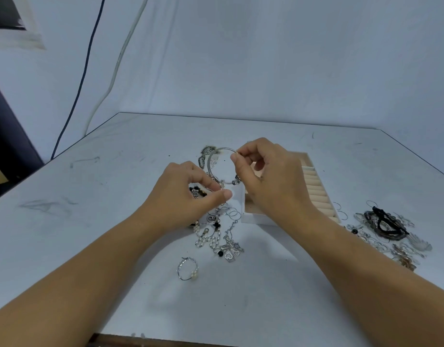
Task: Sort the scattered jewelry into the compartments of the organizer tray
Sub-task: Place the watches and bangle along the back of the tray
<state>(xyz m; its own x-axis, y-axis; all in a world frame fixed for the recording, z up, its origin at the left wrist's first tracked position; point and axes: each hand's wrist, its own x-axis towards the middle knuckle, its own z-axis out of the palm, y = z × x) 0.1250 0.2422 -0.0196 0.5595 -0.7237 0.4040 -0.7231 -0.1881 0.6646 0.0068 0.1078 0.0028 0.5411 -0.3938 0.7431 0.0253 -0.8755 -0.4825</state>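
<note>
Right hand (263,176) pinches a thin silver bangle (222,166), raised; left hand (188,194) grips its lower rim. Beige wooden organizer tray (316,194) behind right hand looks empty where visible. Tangled chains (222,236) below the hands, more jewelry right: sorting barely begun.

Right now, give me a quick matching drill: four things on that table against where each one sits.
Things:
1. silver bangle
2. pearl wire ring
3. organizer tray
4. black hair tie pile

Places:
A. far right on the table
B. nearest the camera, lying alone
C. held up by both hands
D. behind the right hand

Pairs: 1-C, 2-B, 3-D, 4-A
</note>
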